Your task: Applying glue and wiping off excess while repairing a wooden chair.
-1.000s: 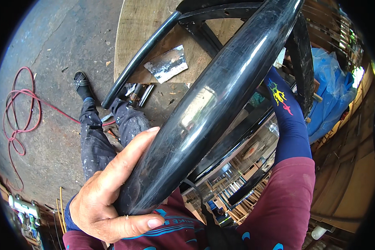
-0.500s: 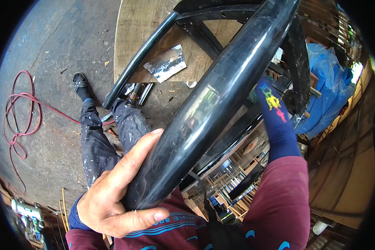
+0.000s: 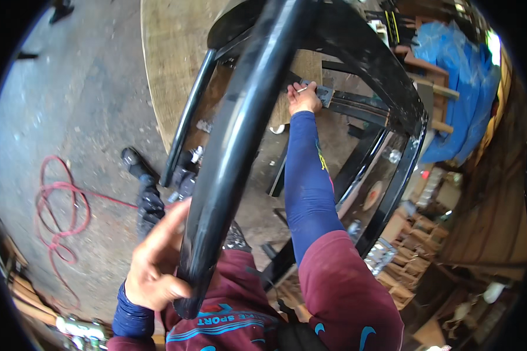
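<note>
A glossy black chair-like frame leans up before me, its thick curved rail running from the top down to my body. My left hand, somewhat blurred, wraps round the lower end of that rail, thumb on the near side. Behind the rail my right arm reaches in among the frame's bars. My right hand has its fingers curled round a small, thin, pale piece, too small to name. It is beside a dark crossbar of the frame.
A rounded wooden board lies under the frame. A red hose coils on the concrete floor to the left. Blue plastic sheeting and wooden pieces are on the right.
The rail has swung to the left and stands steeper, with my left hand still on its end. My right hand, hidden behind the rail before, now shows among the bars.
</note>
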### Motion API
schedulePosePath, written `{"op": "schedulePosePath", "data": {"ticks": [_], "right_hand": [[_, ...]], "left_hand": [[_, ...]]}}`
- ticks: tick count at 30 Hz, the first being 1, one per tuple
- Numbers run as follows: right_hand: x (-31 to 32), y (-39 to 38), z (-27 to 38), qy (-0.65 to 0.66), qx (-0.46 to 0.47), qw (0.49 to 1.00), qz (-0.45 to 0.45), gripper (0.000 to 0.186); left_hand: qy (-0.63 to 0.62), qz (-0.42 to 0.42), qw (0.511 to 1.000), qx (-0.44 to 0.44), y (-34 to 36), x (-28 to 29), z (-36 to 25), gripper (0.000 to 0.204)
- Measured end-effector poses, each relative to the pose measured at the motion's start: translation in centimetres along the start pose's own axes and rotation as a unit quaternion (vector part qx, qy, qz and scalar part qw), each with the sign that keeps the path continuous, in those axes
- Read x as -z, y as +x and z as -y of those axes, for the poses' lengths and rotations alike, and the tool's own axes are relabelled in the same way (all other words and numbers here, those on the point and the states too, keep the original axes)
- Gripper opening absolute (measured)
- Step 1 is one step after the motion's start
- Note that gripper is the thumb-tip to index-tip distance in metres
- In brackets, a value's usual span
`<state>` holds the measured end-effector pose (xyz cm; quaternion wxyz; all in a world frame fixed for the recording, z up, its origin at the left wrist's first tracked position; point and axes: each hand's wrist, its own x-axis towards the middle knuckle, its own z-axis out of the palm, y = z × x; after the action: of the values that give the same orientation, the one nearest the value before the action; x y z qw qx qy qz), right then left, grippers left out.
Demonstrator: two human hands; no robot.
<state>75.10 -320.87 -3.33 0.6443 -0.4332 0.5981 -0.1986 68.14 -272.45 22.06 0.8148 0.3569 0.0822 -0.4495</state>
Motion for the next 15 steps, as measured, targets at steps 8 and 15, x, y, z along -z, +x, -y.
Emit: {"op": "schedulePosePath", "data": {"ticks": [8, 15], "right_hand": [[-6.2, -2.6, -0.8, 0.267, -0.019, 0.963, -0.038, 0.036], [-4.1, -1.6, -2.3, -0.113, 0.198, 0.928, -0.295, 0.028]], "left_hand": [[0.598, -0.058, 0.716, -0.354, 7.8, -7.7, -16.5, 0.053], [0.747, 0.142, 0.583, -0.287, 27.3, -20.8, -10.4, 0.028]]}}
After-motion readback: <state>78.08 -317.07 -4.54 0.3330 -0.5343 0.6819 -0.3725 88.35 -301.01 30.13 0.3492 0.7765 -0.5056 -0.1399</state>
